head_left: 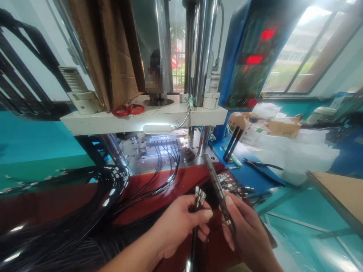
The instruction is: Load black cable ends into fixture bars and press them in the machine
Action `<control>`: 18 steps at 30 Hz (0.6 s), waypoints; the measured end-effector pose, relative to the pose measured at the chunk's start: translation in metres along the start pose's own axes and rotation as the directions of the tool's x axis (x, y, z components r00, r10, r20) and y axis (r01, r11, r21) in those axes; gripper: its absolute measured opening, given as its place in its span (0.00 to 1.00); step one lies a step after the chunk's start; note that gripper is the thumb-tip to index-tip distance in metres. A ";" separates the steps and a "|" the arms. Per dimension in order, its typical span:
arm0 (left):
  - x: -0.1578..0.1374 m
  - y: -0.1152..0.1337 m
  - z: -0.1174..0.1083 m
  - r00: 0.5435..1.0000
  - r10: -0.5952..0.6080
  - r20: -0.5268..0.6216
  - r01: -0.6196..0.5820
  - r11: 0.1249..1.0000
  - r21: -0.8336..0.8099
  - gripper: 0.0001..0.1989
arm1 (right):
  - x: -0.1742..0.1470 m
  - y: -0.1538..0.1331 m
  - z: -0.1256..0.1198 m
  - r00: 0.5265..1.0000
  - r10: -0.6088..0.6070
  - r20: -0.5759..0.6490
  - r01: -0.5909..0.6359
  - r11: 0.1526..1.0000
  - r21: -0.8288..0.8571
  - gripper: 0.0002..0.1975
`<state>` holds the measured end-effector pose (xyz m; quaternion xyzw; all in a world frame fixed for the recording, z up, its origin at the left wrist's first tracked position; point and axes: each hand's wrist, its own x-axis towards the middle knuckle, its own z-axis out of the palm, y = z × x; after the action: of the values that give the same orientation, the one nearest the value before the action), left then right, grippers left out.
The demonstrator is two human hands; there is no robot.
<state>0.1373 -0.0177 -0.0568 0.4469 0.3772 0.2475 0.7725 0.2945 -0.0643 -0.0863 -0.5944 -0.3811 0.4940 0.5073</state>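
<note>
Pinched upright between the thumb and fingers of my left hand (181,221) is a small bunch of black cables (199,197) with bare metal connector ends pointing up. My right hand (248,224) grips a long, narrow dark metal bar (216,182), tilted with its top toward the machine. Small notches or parts line the bar; their detail is too blurred to tell. Behind it lies a pile of metal-tipped cable ends (231,186). Ahead, several black cables run out of a lit metal mold (164,140) on the press bed.
The press has a white plate (113,122) with red-handled scissors (128,110) on it. Thick bundles of black cable (76,223) cover the left. Pliers (262,166) lie on a blue surface at right. A control box (249,68) shows red digits.
</note>
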 end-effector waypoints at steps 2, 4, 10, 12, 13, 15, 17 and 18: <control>0.000 0.002 -0.002 1.000 -0.003 -0.013 0.002 0.999 -0.044 0.10 | -0.001 0.002 -0.003 1.000 0.009 -0.006 -0.009 1.000 0.021 0.27; 0.000 0.003 -0.003 1.000 -0.016 -0.019 0.015 0.997 -0.070 0.11 | -0.002 0.002 -0.003 1.000 0.014 -0.005 -0.014 0.999 0.033 0.27; 0.003 -0.002 -0.001 0.999 -0.005 -0.038 0.004 0.999 -0.047 0.09 | 0.000 -0.002 0.000 0.999 0.030 0.010 -0.030 0.999 0.030 0.28; 0.003 -0.003 0.001 1.000 -0.001 -0.024 0.000 1.000 -0.022 0.08 | 0.000 -0.003 0.000 0.999 0.036 0.009 -0.037 0.999 0.028 0.28; 0.004 -0.003 0.002 1.000 -0.004 -0.029 0.004 1.000 -0.009 0.09 | 0.000 -0.003 -0.001 0.999 0.041 0.013 -0.041 0.999 0.027 0.28; 0.005 -0.004 0.005 0.997 -0.018 -0.069 0.020 0.999 0.028 0.09 | -0.001 -0.004 0.000 0.999 0.036 0.032 -0.037 0.999 0.033 0.28; 0.006 -0.005 0.007 0.995 -0.033 -0.098 0.039 0.998 0.058 0.10 | -0.001 -0.004 0.001 0.999 0.021 0.027 -0.022 0.999 0.038 0.29; 0.006 -0.005 0.008 0.994 -0.038 -0.098 0.045 0.996 0.074 0.10 | -0.002 -0.004 0.001 1.000 0.011 0.018 -0.012 0.999 0.035 0.29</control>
<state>0.1477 -0.0196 -0.0609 0.4556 0.4323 0.2383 0.7408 0.2930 -0.0646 -0.0817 -0.5830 -0.3735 0.5089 0.5115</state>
